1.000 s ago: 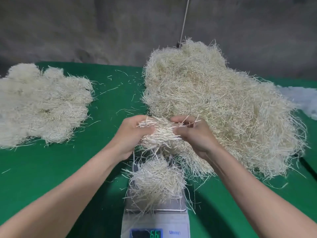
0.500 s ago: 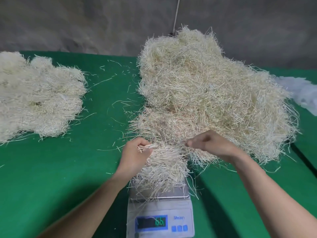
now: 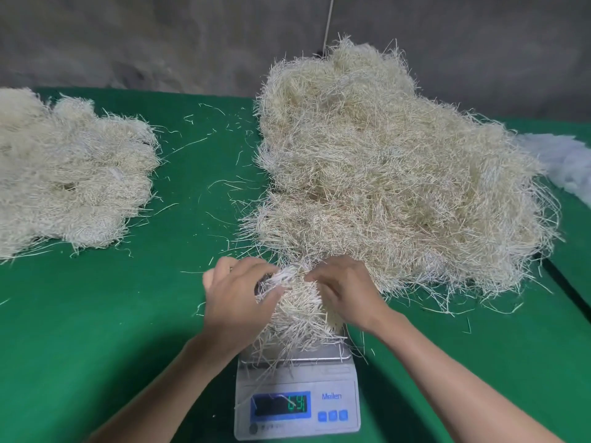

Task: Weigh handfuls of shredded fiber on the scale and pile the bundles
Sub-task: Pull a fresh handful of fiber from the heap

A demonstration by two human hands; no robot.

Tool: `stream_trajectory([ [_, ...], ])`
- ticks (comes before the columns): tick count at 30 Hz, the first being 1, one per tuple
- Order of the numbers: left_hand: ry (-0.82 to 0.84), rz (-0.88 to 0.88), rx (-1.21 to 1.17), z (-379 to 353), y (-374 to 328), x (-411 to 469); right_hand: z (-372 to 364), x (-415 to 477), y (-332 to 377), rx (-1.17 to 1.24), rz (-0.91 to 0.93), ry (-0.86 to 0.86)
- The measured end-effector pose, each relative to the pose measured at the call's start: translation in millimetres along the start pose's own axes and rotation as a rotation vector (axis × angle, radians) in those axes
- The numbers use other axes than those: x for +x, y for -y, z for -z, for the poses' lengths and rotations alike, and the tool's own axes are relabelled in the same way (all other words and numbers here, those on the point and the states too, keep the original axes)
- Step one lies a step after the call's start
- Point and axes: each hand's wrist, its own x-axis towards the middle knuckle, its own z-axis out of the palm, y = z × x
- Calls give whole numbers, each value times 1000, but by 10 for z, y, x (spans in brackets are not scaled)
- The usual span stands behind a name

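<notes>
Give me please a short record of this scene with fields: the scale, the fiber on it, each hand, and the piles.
scale: white, nearest the camera; display lit with green digits
bundle on scale: loose fiber, strands hanging over the front
left hand: pinches strands at the bundle's top left
right hand: bent fingers on the bundle's top; grip unclear
loose heap: large, behind the scale, to the right
weighed bundles: piled at far left
table: green cover, stray strands

Pale straw fiber (image 3: 383, 187), plain green table (image 3: 96, 314), white scale (image 3: 339, 378).
</notes>
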Motion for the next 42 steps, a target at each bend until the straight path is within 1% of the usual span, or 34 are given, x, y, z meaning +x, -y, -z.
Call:
stream_trajectory([
  [1,2,-54,11,2,22,-21,-22,-5,-4,-16,2,19],
  [3,102,-137,68,-35,57,-41,-55,-13,-14,-50,-13,58],
  [4,174,-139,110,-69,68,-42,-61,-16,-15,-70,-26,80],
  [6,296,-89,166,-137,103,-42,-60,-25,-12,-97,-57,124],
  [9,350,-21,121,-223,133,-67,-81,-62,-11,-57,-59,136],
  [11,296,24,-10,-239,132,-97,-95,-93,-9,1,-51,109],
  [14,134,91,-232,-179,83,-138,-95,-111,-28,88,-70,91],
  [18,-51,150,-393,-30,-15,-156,-64,-101,-18,133,-76,89],
  [22,-202,139,-462,174,-92,-146,47,-110,-16,107,-24,57],
  [26,-319,95,-466,342,-76,-110,260,-114,-28,61,1,-58],
  [28,-348,118,-480,366,-61,-74,368,-95,-20,65,-7,-106],
  [32,-321,153,-497,352,-63,-48,521,-66,22,114,-4,-190],
  [42,-297,181,-488,379,-79,-45,584,-94,71,118,22,-189],
])
